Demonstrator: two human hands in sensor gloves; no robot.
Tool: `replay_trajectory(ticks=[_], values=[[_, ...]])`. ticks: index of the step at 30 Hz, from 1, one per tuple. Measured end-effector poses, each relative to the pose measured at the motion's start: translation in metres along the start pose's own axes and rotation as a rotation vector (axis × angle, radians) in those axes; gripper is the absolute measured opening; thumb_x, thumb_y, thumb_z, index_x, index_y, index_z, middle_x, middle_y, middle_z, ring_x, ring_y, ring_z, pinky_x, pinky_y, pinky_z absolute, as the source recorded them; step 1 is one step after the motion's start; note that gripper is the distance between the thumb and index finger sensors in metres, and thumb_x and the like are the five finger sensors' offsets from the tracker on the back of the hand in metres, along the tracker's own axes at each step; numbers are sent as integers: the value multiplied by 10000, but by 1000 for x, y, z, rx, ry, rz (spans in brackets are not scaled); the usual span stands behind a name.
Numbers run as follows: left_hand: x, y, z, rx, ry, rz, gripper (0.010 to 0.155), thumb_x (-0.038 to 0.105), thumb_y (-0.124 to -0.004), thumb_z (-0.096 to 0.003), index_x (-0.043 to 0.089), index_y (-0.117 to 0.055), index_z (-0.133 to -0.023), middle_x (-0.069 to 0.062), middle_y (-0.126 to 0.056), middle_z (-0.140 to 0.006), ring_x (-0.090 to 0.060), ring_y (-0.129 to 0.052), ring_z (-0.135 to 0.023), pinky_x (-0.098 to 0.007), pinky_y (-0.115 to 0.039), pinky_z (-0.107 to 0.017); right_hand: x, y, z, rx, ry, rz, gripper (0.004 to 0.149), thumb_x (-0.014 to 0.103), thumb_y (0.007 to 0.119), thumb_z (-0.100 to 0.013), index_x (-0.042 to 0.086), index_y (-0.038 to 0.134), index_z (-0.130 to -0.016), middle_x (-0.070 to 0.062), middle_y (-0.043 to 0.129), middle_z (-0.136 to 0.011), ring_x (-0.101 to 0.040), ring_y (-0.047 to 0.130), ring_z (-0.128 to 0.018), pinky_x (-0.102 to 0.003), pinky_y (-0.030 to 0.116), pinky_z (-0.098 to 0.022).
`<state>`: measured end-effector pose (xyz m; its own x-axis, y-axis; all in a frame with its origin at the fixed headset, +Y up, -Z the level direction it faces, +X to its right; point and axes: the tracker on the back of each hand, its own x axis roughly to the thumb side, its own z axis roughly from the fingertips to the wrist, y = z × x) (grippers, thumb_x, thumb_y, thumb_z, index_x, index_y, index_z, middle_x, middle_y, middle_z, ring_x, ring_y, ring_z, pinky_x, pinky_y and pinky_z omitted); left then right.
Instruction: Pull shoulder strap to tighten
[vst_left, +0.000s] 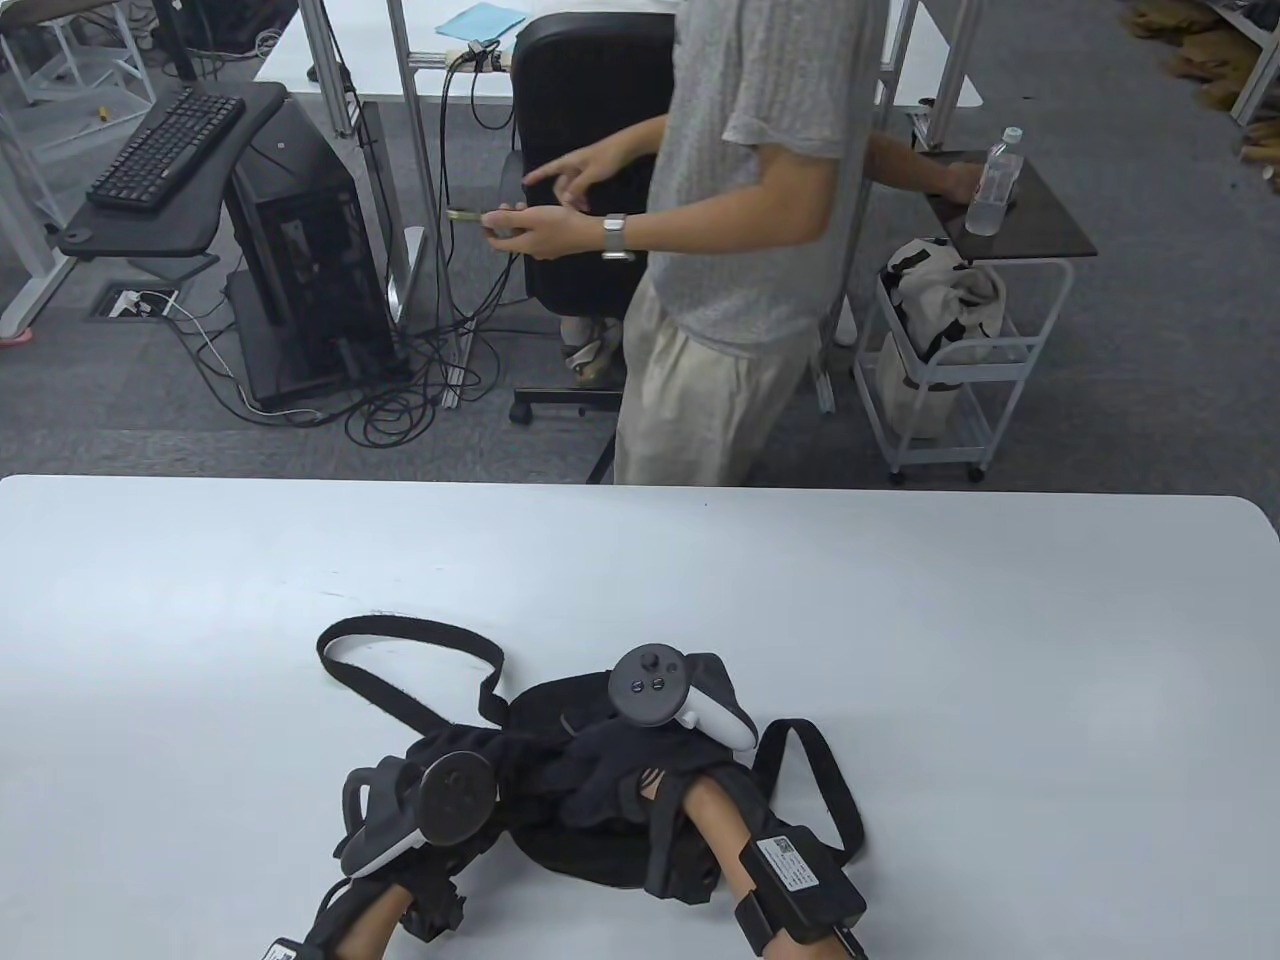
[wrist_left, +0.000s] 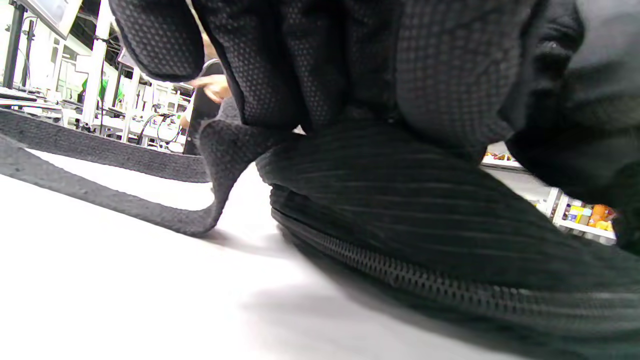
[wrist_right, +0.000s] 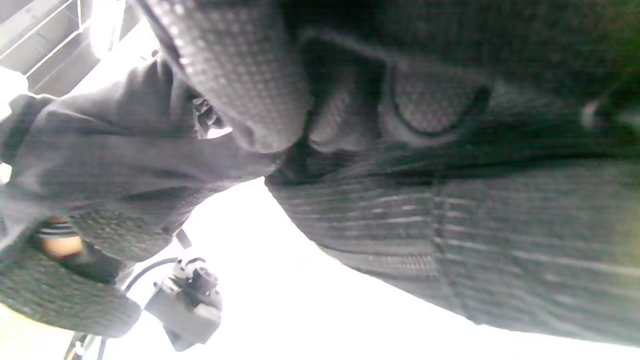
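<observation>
- Left hand (vst_left: 440, 790): enters at the lower left of the table view, gloved, with a tracker on its back. It rests on the left part of the bag (vst_left: 560, 720). The left wrist view shows gloved fingers (wrist_left: 440, 75) lying against the ribbed fabric, but whether they pinch anything cannot be told.
- Right hand (vst_left: 620, 770): enters at the lower right of the table view and lies across the middle of the bag, just beside the left hand. The right wrist view shows its fingers (wrist_right: 240, 85) curled down onto the fabric; what they grip, if anything, cannot be told.
- Bag: black, lying flat on the white bench (vst_left: 900, 620), low and centre in the table view. A zip (wrist_left: 400, 275) runs along its lower edge in the left wrist view.
- Shoulder strap (vst_left: 400, 660): one loop extends from the bag toward the upper left and lies slack on the bench. A second loop (vst_left: 830, 780) lies at the bag's right side, beside the right forearm.
- Beyond the bench, upper centre of the frame: a person (vst_left: 740, 230) in a grey shirt stands holding a small object.
- Upper right: a white cart (vst_left: 960, 400) with a water bottle (vst_left: 997, 185) on its top.
- Upper left: a keyboard (vst_left: 165, 150) on a stand beside a computer tower (vst_left: 300, 250).
</observation>
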<state>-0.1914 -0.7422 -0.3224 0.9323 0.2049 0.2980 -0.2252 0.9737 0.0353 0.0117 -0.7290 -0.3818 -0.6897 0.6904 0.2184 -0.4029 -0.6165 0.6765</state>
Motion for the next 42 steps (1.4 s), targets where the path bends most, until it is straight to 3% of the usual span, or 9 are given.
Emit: replay_trajectory(ticks=[5, 10, 15, 22, 25, 27, 33, 38, 42], values=[[0, 1, 0, 1, -4, -34, 615, 545, -875, -413, 345, -758, -983, 97, -871, -996, -206, -873, -981, -572, -673, -753, -4, -2, 2, 10, 51, 53, 431, 272, 995, -426, 167, 874, -826, -142, 829, -934, -139, 1040, -346, -247, 942, -207], [-3, 3, 0, 3, -6, -18, 616, 549, -857, -422, 329, -759, -988, 81, -880, -990, -212, -881, -973, -579, -675, -748, -5, -8, 7, -25, 142, 168, 558, 482, 922, -430, 214, 849, -914, -90, 1004, -678, -71, 1020, -154, -216, 920, -53], [-6, 4, 1, 8, 12, -49, 612, 547, -857, -424, 328, -759, -988, 82, -880, -990, -212, -884, -972, -575, -679, -749, -6, -12, 11, 90, 109, 151, 601, 238, 981, -437, 209, 739, -986, -51, 920, -744, -159, 985, -390, -303, 903, -276], [-7, 4, 0, 5, 13, -11, 619, 547, -851, -425, 318, -760, -992, 74, -885, -988, -214, -888, -968, -584, -676, -746, -15, -19, 20, 11, 149, 190, 508, 381, 953, -442, 183, 856, -900, -29, 1007, -538, -64, 1011, -174, -221, 917, -77], [-7, 5, 0, 10, 22, -63, 615, 542, -851, -428, 315, -760, -992, 71, -885, -989, -214, -887, -971, -581, -677, -749, -16, -20, 22, 98, 159, 182, 552, 234, 964, -451, 215, 764, -965, -61, 922, -734, -166, 1003, -396, -314, 916, -278], [-8, 3, 0, -2, 19, -45, 615, 541, -850, -428, 311, -764, -992, 68, -888, -986, -218, -889, -968, -584, -679, -745, -16, -21, 24, 97, 126, 167, 555, 198, 959, -453, 220, 752, -967, -64, 903, -760, -188, 988, -427, -337, 901, -310], [-10, 5, 0, -2, 25, -40, 620, 536, -833, -437, 300, -754, -1005, 57, -881, -996, -227, -883, -972, -591, -672, -747, -18, -30, 30, -2, 174, 210, 475, 379, 933, -457, 178, 871, -882, -41, 1014, -546, -78, 1028, -187, -238, 924, -86], [-10, 5, 0, 1, 28, -58, 616, 528, -837, -437, 294, -760, -1002, 51, -885, -993, -231, -884, -970, -591, -675, -744, -19, -33, 36, 79, 140, 202, 534, 208, 946, -458, 219, 758, -958, -63, 908, -760, -180, 997, -426, -331, 908, -310], [-10, 8, 0, 11, 36, -59, 617, 531, -830, -440, 295, -755, -1005, 53, -881, -996, -229, -885, -971, -591, -675, -746, -23, -40, 43, -39, 172, 223, 441, 376, 916, -464, 166, 896, -852, -39, 1036, -517, -71, 1043, -168, -231, 933, -72]])
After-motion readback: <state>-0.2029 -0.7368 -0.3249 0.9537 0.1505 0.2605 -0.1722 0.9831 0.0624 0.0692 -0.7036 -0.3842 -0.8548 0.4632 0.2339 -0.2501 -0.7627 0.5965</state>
